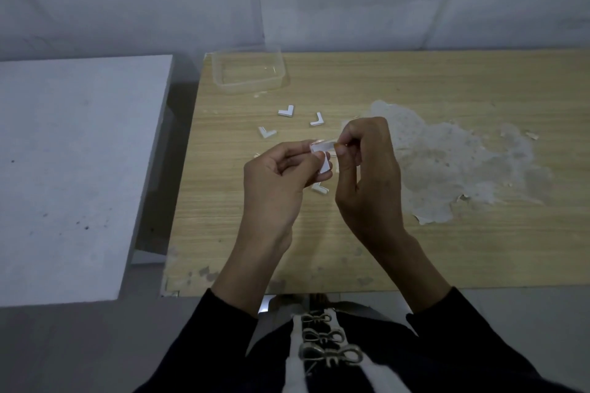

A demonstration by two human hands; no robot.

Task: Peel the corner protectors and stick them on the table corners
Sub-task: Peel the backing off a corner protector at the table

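Above the wooden table (351,249), my left hand (274,182) and my right hand (367,175) meet over a small white L-shaped corner protector (322,153). The left thumb and fingers pinch its lower leg. The right thumb and forefinger pinch its upper end, where a thin strip shows. Three more white protectors lie on the table beyond the hands (286,111), (317,120), (266,131). Another protector (320,189) lies under my hands, partly hidden.
A clear plastic container (247,71) stands at the table's far left corner. A large patch of peeled, whitish surface (447,162) spreads over the table on the right. A white table (73,169) stands to the left across a narrow gap.
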